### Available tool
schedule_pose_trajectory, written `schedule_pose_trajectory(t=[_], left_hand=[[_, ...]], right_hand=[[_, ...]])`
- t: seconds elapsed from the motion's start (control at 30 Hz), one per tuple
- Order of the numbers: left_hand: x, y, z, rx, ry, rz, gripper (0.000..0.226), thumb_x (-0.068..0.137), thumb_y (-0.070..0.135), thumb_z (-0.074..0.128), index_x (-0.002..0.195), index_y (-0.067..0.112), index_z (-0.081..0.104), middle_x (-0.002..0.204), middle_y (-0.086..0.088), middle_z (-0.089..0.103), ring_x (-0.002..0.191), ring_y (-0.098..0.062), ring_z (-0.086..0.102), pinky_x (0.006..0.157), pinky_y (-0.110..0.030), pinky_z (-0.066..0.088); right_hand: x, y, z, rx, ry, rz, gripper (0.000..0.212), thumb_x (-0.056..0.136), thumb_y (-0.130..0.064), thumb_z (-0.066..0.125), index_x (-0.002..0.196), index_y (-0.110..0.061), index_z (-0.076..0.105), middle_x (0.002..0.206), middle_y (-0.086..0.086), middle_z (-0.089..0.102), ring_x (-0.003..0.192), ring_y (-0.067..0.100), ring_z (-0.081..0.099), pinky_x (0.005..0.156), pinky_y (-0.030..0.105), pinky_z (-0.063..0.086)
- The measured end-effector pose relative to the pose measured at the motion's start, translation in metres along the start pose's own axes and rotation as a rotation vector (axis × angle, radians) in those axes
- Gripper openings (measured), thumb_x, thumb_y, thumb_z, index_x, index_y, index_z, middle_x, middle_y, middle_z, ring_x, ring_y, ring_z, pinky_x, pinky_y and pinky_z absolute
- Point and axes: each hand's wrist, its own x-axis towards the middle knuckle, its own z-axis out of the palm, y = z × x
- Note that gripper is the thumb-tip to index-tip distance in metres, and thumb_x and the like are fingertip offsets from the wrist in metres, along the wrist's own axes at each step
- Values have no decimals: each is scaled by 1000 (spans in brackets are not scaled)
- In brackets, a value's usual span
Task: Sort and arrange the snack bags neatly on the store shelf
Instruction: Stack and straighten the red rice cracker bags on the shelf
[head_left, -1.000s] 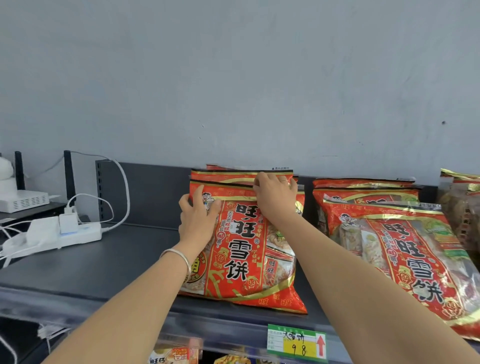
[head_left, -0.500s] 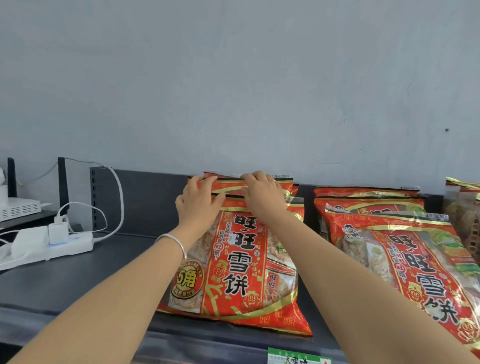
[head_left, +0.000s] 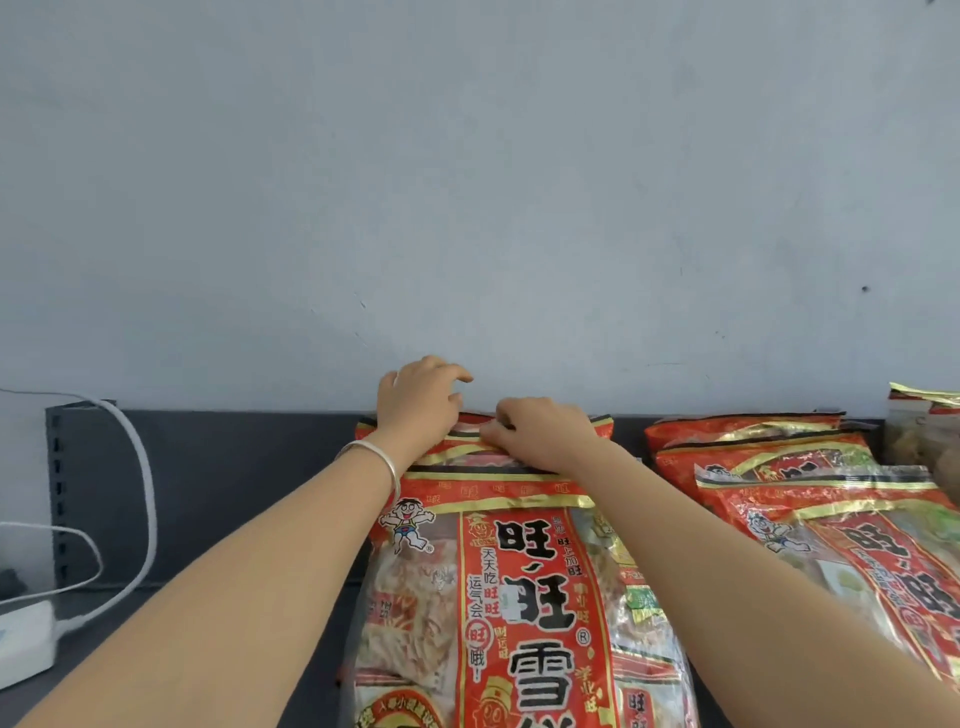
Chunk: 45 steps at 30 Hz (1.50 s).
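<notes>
Where the shelf (head_left: 234, 467) meets the wall (head_left: 467, 208): both hands are at the top seams of a stack of red snack bags.
Front bag (head_left: 519, 597): red print with clear panels; lies face up at the middle of the shelf, its top seam toward the back edge and propped on the bags behind it.
Rear bags (head_left: 452, 453): same red print, just behind the front bag against the back panel; only their top bands show.
Left hand (head_left: 421, 405): over the left top corner of the rear bags, knuckles up by the wall; fingers curled, forefinger reaching out; whether they hold anything cannot be told.
Right hand (head_left: 545, 431): on the top edge of the rear bags, just beside the left hand; fingertips (head_left: 491, 430) curled down, pinching a seam there.
Bangle (head_left: 375, 457): silver, on the left wrist.
Second stack (head_left: 831, 519): like bags, overlapping, toward the right end of the shelf, apart from the first stack.
Gold-edged bag (head_left: 922, 410): at the far right end, cut off by the frame.
Cable (head_left: 148, 493): white, looping down the back panel at the left end to a white power strip (head_left: 21, 644).
</notes>
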Motion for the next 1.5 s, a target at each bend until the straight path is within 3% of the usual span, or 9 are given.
schedule_pose_trajectory(t=[0.17, 0.33, 0.47, 0.73, 0.87, 1.03, 1.2, 1.37, 1.5], left_hand=[[17, 6, 14, 56, -375, -6, 31, 88, 52, 53, 115, 39, 59, 123, 8, 59, 117, -21, 50, 93, -45, 27], [24, 12, 25, 101, -147, 124, 19, 88, 40, 58, 96, 29, 71, 106, 5, 63, 97, -20, 59, 73, -32, 35], [22, 21, 32, -1, -104, 119, 19, 89, 32, 56, 81, 23, 71, 87, 5, 67, 75, -17, 58, 56, -25, 33], [30, 46, 40, -183, -131, -105, 37, 94, 38, 48, 71, 12, 61, 74, -3, 61, 68, -22, 58, 56, -27, 38], [30, 52, 45, -59, -87, -68, 42, 97, 45, 39, 67, 17, 52, 68, 0, 55, 68, -22, 56, 68, -33, 42], [30, 48, 44, 154, -40, -28, 45, 99, 43, 32, 61, 22, 45, 62, 4, 52, 60, -18, 46, 73, -37, 25], [28, 44, 49, 128, 57, 37, 37, 97, 47, 35, 74, 22, 51, 66, 6, 57, 66, -19, 51, 75, -37, 26], [21, 43, 44, 117, 179, 158, 23, 93, 43, 47, 109, 28, 55, 104, 5, 63, 99, -22, 54, 83, -41, 30], [5, 43, 29, 98, 175, 186, 26, 93, 35, 49, 118, 29, 53, 119, 2, 59, 111, -23, 51, 91, -44, 32]], right_hand=[[-3, 12, 3, 9, 5, -61, 25, 95, -48, 43, 86, -25, 49, 73, -8, 51, 75, 20, 53, 57, 31, 34], [-5, 17, 8, -31, 61, -48, 28, 96, -47, 41, 101, -23, 55, 93, 2, 63, 84, 24, 56, 64, 33, 37], [-12, 29, 11, -63, 94, -39, 26, 96, -49, 42, 99, -26, 55, 84, -3, 60, 77, 20, 50, 64, 33, 35], [-11, 53, 6, -162, 196, -26, 27, 96, -49, 41, 78, -30, 48, 69, -10, 53, 75, 18, 55, 74, 36, 34], [-10, 55, 14, -100, 187, -45, 25, 97, -45, 42, 80, -28, 49, 69, -10, 54, 77, 20, 60, 74, 35, 36], [-6, 49, 19, -48, 252, -49, 23, 97, -42, 44, 81, -27, 51, 70, -10, 53, 81, 21, 61, 79, 36, 34], [-3, 47, 27, -83, 206, -6, 27, 98, -45, 38, 81, -27, 48, 81, -4, 65, 85, 24, 62, 76, 38, 30], [-8, 45, 27, -117, 313, 53, 31, 97, -45, 41, 104, -23, 61, 103, -2, 67, 106, 25, 54, 87, 42, 33], [-19, 36, 22, -87, 411, 72, 30, 96, -41, 45, 116, -23, 59, 117, 0, 61, 115, 26, 50, 92, 43, 35]])
